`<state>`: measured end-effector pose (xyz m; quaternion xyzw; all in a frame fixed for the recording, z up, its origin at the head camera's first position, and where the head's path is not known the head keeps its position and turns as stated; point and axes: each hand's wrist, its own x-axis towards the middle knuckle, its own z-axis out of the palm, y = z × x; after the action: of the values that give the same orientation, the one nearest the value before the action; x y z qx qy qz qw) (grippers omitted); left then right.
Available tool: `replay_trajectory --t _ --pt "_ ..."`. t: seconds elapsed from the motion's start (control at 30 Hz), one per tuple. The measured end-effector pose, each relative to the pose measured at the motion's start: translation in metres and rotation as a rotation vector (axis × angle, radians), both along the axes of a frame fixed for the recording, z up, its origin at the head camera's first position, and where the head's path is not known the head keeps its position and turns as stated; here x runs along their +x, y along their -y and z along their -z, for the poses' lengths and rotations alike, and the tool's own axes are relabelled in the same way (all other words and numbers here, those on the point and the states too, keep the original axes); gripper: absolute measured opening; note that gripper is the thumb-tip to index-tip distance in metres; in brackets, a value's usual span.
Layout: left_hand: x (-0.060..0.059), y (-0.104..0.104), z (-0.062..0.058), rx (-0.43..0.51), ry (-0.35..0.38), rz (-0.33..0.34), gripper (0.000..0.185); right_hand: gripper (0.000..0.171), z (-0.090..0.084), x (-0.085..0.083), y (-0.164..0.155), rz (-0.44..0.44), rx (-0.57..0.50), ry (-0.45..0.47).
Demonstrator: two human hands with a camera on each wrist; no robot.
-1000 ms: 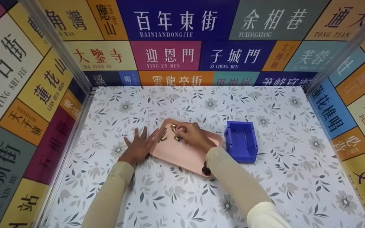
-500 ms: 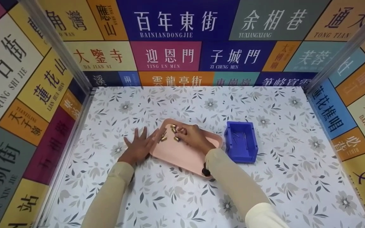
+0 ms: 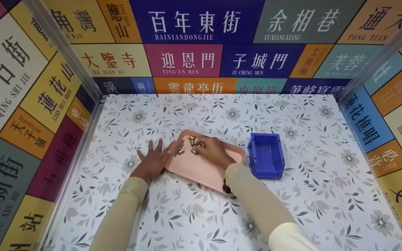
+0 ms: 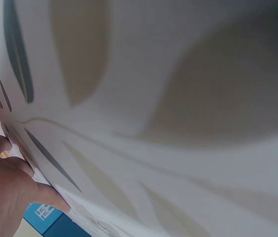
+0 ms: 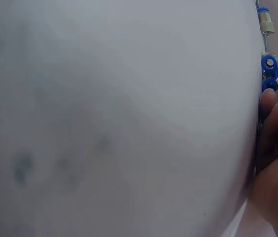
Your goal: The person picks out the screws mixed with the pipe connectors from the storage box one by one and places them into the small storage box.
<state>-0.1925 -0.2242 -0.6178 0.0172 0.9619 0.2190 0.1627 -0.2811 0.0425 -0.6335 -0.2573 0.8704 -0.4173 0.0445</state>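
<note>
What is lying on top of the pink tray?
On the pink tray lie several small brass-coloured parts near its far corner. The right hand rests over them, so any pieces under its fingers are hidden. The left hand touches the tray's left edge.

The tray (image 3: 201, 170) is pale pink, and the fittings (image 3: 187, 146) on it are brass-gold with blue ends. Right of the tray, the bin (image 3: 266, 156) is deep blue. The tabletop (image 3: 291, 209) under the tray is white with grey leaves and flowers. Both sleeves (image 3: 117, 216) are cream.

"BAINIANDONGJIE" on blue wall panel (image 3: 196, 21)
</note>
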Motion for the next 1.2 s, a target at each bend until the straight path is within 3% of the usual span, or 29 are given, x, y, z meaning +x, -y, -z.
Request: replay_trajectory --t 0.43,0.7,1.2 --pt "-0.0023 -0.001 -0.0015 -0.003 0.038 -0.012 0.062 0.007 -0.0033 0.0013 0.0028 -0.009 0.089 -0.076" --pt "-0.0024 -0.0001 -0.0021 -0.013 -0.011 0.04 0.063 0.014 -0.0028 0.0039 0.0027 0.024 0.161 -0.104" --pt "-0.0005 -0.0001 -0.0044 -0.007 0.009 0.022 0.059 0.012 -0.0067 0.0055 0.0029 0.008 0.152 -0.046"
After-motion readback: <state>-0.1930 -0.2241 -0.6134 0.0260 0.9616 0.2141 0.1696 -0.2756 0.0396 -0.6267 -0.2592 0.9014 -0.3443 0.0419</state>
